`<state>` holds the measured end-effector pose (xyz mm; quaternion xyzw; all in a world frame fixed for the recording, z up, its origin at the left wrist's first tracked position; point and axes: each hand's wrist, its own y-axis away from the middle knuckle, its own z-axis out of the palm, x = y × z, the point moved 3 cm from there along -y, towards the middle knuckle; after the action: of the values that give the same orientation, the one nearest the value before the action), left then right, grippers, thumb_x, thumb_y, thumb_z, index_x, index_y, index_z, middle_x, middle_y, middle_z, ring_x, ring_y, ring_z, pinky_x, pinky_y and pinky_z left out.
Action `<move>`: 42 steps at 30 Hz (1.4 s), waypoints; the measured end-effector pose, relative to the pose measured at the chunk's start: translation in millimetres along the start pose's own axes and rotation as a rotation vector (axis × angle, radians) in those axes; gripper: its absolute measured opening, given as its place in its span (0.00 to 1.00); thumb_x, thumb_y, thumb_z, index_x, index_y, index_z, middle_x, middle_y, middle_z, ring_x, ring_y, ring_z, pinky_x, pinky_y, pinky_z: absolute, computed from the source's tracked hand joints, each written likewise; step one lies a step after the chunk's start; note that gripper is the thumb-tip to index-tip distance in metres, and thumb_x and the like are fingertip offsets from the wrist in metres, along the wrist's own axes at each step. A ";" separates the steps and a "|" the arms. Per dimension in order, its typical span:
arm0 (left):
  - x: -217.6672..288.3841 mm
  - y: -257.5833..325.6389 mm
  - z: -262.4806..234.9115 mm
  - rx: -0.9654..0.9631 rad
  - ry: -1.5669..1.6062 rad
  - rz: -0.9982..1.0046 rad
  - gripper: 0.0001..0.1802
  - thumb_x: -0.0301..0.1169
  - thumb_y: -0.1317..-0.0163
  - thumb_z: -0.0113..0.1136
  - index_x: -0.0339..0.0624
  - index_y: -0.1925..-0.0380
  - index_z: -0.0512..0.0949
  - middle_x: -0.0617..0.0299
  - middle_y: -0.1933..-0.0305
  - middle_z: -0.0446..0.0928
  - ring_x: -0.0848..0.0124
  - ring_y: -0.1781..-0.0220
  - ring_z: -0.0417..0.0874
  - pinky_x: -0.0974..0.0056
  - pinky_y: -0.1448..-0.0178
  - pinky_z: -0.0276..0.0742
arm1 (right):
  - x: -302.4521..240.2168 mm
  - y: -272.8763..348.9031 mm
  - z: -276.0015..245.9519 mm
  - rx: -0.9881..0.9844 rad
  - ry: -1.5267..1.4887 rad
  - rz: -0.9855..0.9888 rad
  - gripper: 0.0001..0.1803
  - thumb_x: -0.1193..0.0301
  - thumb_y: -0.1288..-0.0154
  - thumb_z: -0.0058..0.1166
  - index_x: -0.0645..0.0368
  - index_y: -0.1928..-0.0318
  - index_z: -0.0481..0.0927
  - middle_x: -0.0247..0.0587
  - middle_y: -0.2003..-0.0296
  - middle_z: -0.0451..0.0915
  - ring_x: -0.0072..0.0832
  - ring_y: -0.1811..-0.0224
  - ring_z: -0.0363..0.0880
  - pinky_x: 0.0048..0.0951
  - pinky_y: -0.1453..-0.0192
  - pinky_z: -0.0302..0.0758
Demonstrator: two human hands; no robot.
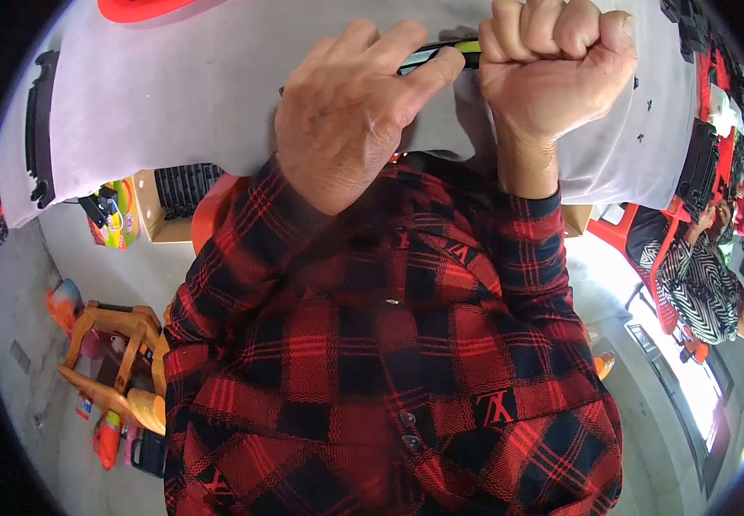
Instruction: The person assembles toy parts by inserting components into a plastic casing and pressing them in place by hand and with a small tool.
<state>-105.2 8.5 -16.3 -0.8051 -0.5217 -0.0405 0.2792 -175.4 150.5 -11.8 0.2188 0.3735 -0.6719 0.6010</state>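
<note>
Left hand [346,112], at upper centre of the frame, curls its fingers over one end of a slim black-and-green tool [441,53]. Right hand [557,69], just beside it, is a tight fist around the other end, probably to steady the tool between both grips. The tool's long axis runs left-right, above the grey table [174,95].

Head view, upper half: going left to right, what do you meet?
Black strip at the table's left edge → left hand → green-and-black tool → right hand, fisted → black and red parts → person in striped top.
</note>
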 end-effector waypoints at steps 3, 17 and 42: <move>-0.8 0.4 1.7 -0.019 -0.007 -0.004 0.24 0.26 0.49 0.63 0.60 0.51 0.86 0.69 0.60 0.77 0.64 0.60 0.78 0.60 0.58 0.79 | 0.9 -1.8 -0.5 -0.122 0.029 -0.013 0.30 0.51 0.17 0.33 0.47 0.81 0.56 0.24 0.86 0.50 0.18 0.85 0.38 0.27 0.82 0.42; -2.4 1.5 5.5 0.063 -0.054 0.045 0.16 0.31 0.45 0.59 0.61 0.56 0.84 0.73 0.61 0.76 0.69 0.62 0.78 0.63 0.60 0.77 | 4.9 -3.1 0.2 -0.020 -0.474 0.068 0.31 0.50 0.17 0.33 0.47 0.81 0.56 0.24 0.87 0.50 0.18 0.86 0.38 0.28 0.83 0.41; -3.2 1.7 6.2 0.024 -0.055 0.040 0.18 0.30 0.45 0.60 0.60 0.53 0.83 0.72 0.57 0.78 0.67 0.60 0.79 0.62 0.57 0.77 | 8.0 -6.6 7.1 -0.015 -0.826 0.095 0.30 0.50 0.16 0.32 0.46 0.81 0.55 0.24 0.87 0.49 0.18 0.86 0.38 0.27 0.83 0.39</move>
<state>-106.6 8.4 -23.4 -0.8128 -0.5134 -0.0066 0.2752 -182.2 139.9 -11.8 -0.0563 0.0953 -0.6720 0.7322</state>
